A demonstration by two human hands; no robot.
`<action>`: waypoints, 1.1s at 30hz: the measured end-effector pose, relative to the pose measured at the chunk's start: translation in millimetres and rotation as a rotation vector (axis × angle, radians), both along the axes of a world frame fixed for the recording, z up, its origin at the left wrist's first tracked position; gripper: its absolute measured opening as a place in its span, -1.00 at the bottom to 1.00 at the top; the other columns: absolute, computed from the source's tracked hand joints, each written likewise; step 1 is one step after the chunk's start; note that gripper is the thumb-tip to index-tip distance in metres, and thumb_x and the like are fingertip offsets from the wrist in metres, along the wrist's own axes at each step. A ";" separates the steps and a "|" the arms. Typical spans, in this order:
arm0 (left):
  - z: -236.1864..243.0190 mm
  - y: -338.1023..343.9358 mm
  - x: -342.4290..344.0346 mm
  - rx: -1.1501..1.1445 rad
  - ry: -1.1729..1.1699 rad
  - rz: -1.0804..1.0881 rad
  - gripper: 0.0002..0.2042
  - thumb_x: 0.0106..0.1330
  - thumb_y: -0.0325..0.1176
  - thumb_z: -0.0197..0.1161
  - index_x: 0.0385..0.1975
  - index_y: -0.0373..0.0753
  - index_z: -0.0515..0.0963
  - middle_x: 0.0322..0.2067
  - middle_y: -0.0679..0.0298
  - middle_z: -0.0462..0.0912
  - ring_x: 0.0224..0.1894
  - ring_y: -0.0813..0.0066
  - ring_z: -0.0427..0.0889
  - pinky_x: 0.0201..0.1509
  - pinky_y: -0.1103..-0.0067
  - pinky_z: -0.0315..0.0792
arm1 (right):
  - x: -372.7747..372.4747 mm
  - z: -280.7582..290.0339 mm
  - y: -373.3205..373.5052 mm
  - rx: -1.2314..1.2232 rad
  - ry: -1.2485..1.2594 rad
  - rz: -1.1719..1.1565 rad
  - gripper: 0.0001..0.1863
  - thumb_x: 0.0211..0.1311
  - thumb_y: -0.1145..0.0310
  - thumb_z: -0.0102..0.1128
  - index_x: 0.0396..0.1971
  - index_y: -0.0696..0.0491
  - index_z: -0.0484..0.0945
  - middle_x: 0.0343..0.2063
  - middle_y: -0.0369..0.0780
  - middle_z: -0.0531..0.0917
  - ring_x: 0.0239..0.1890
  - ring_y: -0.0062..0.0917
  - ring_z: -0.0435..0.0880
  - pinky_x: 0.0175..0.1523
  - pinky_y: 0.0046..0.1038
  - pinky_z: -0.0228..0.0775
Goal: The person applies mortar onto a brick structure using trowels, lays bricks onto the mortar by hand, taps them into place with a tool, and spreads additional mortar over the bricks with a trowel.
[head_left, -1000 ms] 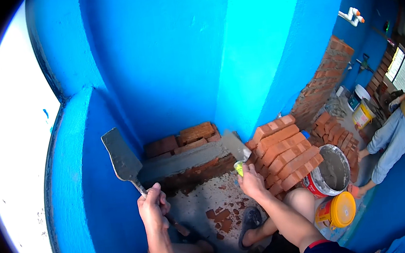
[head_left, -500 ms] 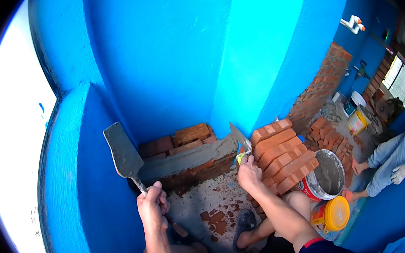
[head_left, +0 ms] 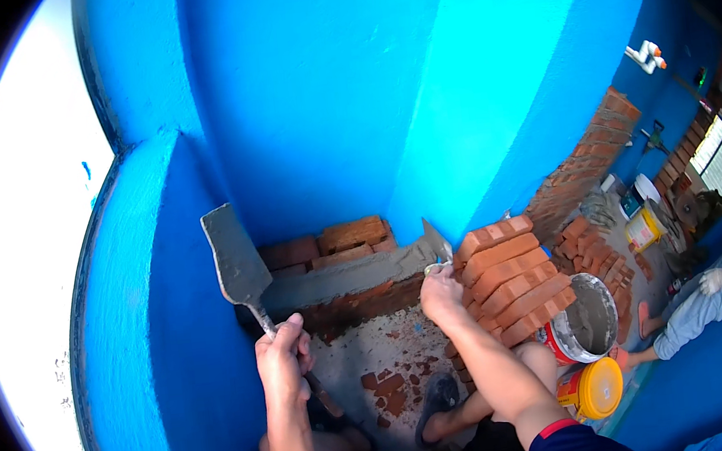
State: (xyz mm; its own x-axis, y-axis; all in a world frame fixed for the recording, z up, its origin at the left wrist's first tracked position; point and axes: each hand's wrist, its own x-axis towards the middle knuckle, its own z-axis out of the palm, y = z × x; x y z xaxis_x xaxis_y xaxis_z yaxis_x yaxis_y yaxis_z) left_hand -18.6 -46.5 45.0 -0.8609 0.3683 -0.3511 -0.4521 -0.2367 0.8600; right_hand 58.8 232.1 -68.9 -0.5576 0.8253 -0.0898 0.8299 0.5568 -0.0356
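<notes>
My left hand [head_left: 283,359] is closed round the handle of a square-ended trowel [head_left: 238,259], its blade raised at the left and coated in grey mortar. A brown handle-like piece [head_left: 323,396] shows below that hand; whether it belongs to the trowel I cannot tell. My right hand [head_left: 443,296] grips a pointed trowel [head_left: 438,240] at the right end of a low brick wall [head_left: 360,305]. Wet mortar [head_left: 340,280] lies in a band along the wall's top. Behind it sit several loose bricks [head_left: 351,234] against the blue wall.
Stacked bricks [head_left: 514,276] stand right beside my right hand. Beyond them are a bucket of mortar [head_left: 591,316] and a yellow-lidded bucket [head_left: 603,387]. Brick fragments [head_left: 387,386] litter the floor between my feet. Another person [head_left: 691,315] with a gloved hand is at the far right.
The view has shifted, moving most of the scene rightward in the picture. Both hands keep their trowels, with the right one still by the mortar's end. The other person's gloved hand has risen.
</notes>
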 end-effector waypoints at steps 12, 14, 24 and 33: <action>-3.6 8.7 -2.1 0.114 -0.060 -0.039 -0.67 0.26 -0.32 0.21 -0.76 -0.18 0.38 -0.78 0.39 0.36 -0.80 0.68 0.20 -0.70 0.70 0.06 | -20.1 -4.6 -35.9 -0.013 -0.151 0.156 -0.55 0.15 0.40 0.08 0.01 0.35 0.34 0.00 0.12 0.44 -0.02 -0.14 0.61 -0.05 -0.27 0.53; -4.0 8.6 -2.7 0.091 -0.036 -0.044 -0.66 0.25 -0.32 0.21 -0.77 -0.18 0.38 -0.78 0.40 0.36 -0.79 0.68 0.21 -0.69 0.70 0.07 | -10.2 -0.8 -47.3 -0.030 -0.116 0.237 -0.52 0.16 0.41 0.07 0.02 0.39 0.29 -0.03 0.14 0.44 -0.16 -0.16 0.67 -0.10 -0.28 0.55; 0.7 6.2 -0.7 0.042 -0.023 -0.044 -0.66 0.24 -0.30 0.22 -0.78 -0.17 0.38 -0.77 0.40 0.36 -0.76 0.66 0.24 -0.67 0.71 0.09 | 94.3 -63.9 -48.9 -0.320 0.719 -0.068 -0.63 0.03 0.59 0.11 -0.09 0.12 0.39 -0.33 -0.12 0.50 -0.26 -0.25 0.57 -0.19 -0.19 0.41; -4.4 -1.4 11.4 -0.013 -0.015 -0.060 -0.63 0.24 -0.28 0.19 -0.81 -0.15 0.33 -0.83 0.41 0.29 -0.80 0.66 0.19 -0.70 0.68 0.03 | 53.8 -215.9 -105.7 -0.882 1.019 -0.620 -0.58 -0.13 0.61 0.34 -0.20 0.08 0.43 -0.31 -0.24 0.60 -0.31 -0.41 0.58 -0.21 -0.34 0.43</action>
State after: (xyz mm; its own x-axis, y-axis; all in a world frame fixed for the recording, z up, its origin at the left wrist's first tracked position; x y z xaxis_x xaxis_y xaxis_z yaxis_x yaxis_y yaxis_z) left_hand -7.1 -47.9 40.6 -0.8321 0.4142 -0.3689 -0.4778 -0.1976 0.8559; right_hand 112.5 126.4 -284.8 -0.2744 0.8380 -0.4717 0.3321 -0.3777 -0.8643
